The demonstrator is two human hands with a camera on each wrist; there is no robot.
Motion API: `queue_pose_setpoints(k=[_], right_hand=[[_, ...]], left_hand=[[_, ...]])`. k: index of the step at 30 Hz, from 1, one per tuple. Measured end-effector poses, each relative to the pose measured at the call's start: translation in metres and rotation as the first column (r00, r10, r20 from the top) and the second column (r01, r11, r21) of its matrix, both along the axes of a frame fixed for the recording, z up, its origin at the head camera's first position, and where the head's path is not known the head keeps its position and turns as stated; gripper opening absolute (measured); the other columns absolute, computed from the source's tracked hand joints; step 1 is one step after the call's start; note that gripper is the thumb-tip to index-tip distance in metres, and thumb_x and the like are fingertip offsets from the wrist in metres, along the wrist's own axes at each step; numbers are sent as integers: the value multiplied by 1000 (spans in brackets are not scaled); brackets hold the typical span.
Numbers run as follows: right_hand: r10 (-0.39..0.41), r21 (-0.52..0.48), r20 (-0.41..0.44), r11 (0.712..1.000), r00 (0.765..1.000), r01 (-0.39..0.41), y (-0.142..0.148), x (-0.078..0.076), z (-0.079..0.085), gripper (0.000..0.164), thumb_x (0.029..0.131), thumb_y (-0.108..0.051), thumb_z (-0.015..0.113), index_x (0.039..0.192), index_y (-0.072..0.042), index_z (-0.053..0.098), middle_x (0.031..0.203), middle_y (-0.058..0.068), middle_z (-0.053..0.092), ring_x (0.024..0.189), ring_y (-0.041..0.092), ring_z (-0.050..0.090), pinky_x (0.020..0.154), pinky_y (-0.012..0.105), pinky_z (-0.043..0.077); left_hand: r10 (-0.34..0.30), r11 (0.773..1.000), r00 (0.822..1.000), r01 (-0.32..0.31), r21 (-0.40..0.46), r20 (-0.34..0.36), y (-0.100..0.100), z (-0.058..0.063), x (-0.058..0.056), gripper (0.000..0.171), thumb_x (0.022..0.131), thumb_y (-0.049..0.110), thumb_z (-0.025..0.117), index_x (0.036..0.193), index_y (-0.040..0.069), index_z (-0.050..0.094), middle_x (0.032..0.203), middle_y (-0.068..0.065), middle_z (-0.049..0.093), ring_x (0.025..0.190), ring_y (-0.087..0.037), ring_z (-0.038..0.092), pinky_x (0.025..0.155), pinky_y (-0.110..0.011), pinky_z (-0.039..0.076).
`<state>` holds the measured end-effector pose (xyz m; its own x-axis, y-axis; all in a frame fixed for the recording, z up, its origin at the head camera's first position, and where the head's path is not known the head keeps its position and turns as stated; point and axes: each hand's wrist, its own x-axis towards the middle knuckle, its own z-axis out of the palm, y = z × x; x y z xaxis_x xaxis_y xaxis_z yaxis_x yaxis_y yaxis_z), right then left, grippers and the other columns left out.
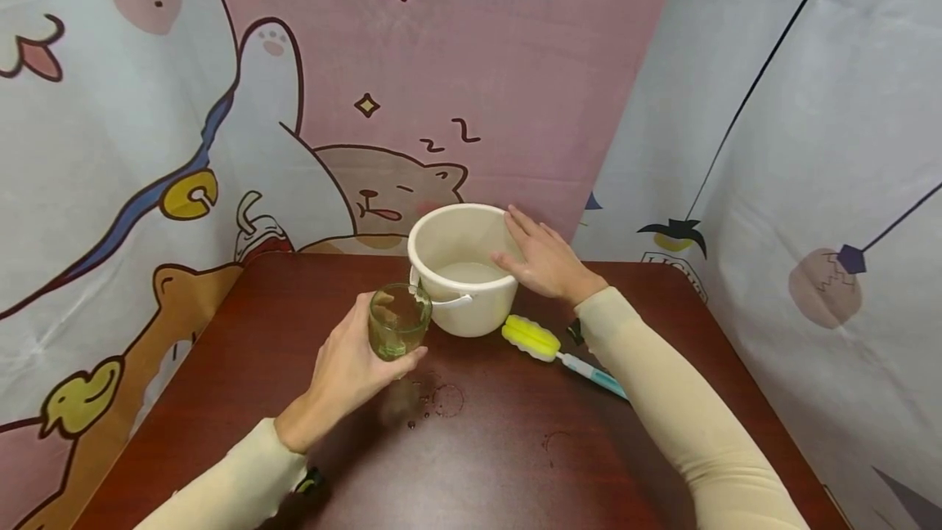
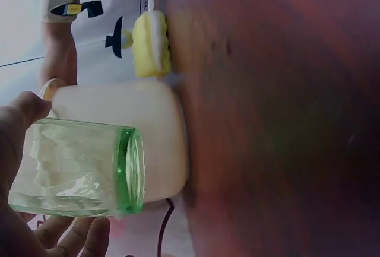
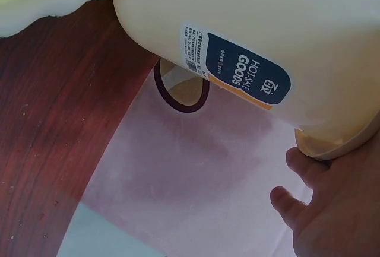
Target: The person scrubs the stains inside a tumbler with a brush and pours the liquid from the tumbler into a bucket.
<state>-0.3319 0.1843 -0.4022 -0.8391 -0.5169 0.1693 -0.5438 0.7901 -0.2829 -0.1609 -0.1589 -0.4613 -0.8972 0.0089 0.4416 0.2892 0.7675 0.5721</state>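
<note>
My left hand (image 1: 349,358) grips a clear green drinking glass (image 1: 399,321), fingers and thumb wrapped about its sides, and holds it above the table in front of a cream bucket (image 1: 474,317). In the left wrist view the thick base of the glass (image 2: 127,171) points toward the tabletop. My right hand (image 1: 546,260) rests at the bucket's right rim with its fingers fairly straight and the thumb over the opening. From the right wrist, two fingertips (image 3: 288,203) show outside the rim, beside the bucket's labelled wall (image 3: 237,8).
A bottle brush with a yellow sponge head (image 1: 531,339) and a white and teal handle (image 1: 592,373) lies right of the bucket. The white bucket handle (image 1: 450,302) hangs at the front. Water drops and rings mark the dark red table (image 1: 500,448). Printed cloth (image 1: 500,39) hangs behind.
</note>
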Motion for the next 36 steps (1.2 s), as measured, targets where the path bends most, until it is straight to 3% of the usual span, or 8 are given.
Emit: queue_pose_setpoints(k=[16, 25, 36], right_hand=[[-3, -3, -5, 1000, 1000, 3, 0, 1, -2, 96, 118, -67, 44, 185, -5, 19, 197, 15, 12, 182, 39, 23, 147, 68, 18], [-1, -2, -11, 1000, 1000, 1, 0, -1, -1, 96, 118, -68, 45, 185, -4, 19, 198, 15, 12, 183, 38, 22, 147, 67, 18], [-11, -27, -23, 1000, 1000, 10, 2, 2, -5, 98, 117, -75, 39, 186, -8, 18, 198, 11, 13, 182, 37, 25, 147, 67, 21]], left_hand=[[-165, 985, 984, 161, 61, 63, 21, -34, 12, 97, 72, 48, 113, 148, 22, 58, 127, 2, 84, 115, -23, 84, 95, -48, 68], [-227, 971, 969, 217, 103, 96, 32, -41, 13, 101, 70, 50, 114, 150, 25, 58, 129, 2, 85, 116, -23, 85, 97, -48, 68], [-281, 956, 958, 275, 104, 54, 27, -43, 12, 104, 71, 47, 115, 155, 20, 59, 136, -2, 83, 121, -23, 84, 100, -49, 69]])
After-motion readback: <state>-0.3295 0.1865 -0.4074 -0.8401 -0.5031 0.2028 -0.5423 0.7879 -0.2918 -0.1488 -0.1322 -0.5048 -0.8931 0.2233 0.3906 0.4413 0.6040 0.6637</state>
